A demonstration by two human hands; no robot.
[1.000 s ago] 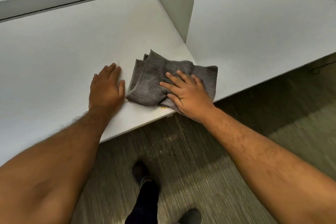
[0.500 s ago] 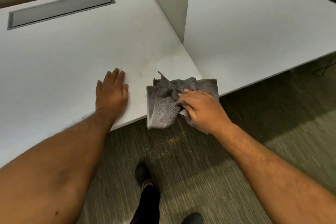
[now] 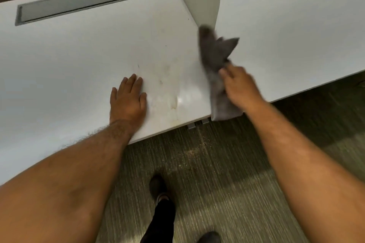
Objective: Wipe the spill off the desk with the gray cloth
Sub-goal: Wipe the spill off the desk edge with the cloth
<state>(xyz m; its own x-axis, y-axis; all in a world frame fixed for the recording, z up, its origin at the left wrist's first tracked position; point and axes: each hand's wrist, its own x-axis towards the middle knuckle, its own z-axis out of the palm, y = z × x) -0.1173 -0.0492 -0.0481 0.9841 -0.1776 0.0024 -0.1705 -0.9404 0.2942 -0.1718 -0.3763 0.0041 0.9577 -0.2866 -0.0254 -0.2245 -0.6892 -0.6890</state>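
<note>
We had the gray cloth [image 3: 216, 69] bunched up in our right hand [image 3: 240, 87], fingers closed around its middle, so it wasn't lying flat on the desk [image 3: 79, 55] at all. The upper end of it flared out, blurry, right by the bottom edge of the white divider panel [image 3: 199, 0], and the lower end hung down past the front edge of the desk, just inside our wrist. Whether any part of it was touching the desktop, we couldn't tell (way too much blur).

Our left hand [image 3: 128, 100] was palm down on the desk, fingers together and stretched flat, holding nothing. It sat well to the left of the cloth, with a stretch of desktop between them.

That stretch was where the spill [image 3: 170, 94] showed: a faint yellowish-brown smear with a shiny wet patch next to it, just right of our left hand and left of the cloth. A thin stain also ran along the desk's front edge there.

Further back on the left was a long gray cable tray lid [image 3: 75, 3] set into the desk. Below, carpet [image 3: 217, 173] and our dark shoes [image 3: 158, 186].
</note>
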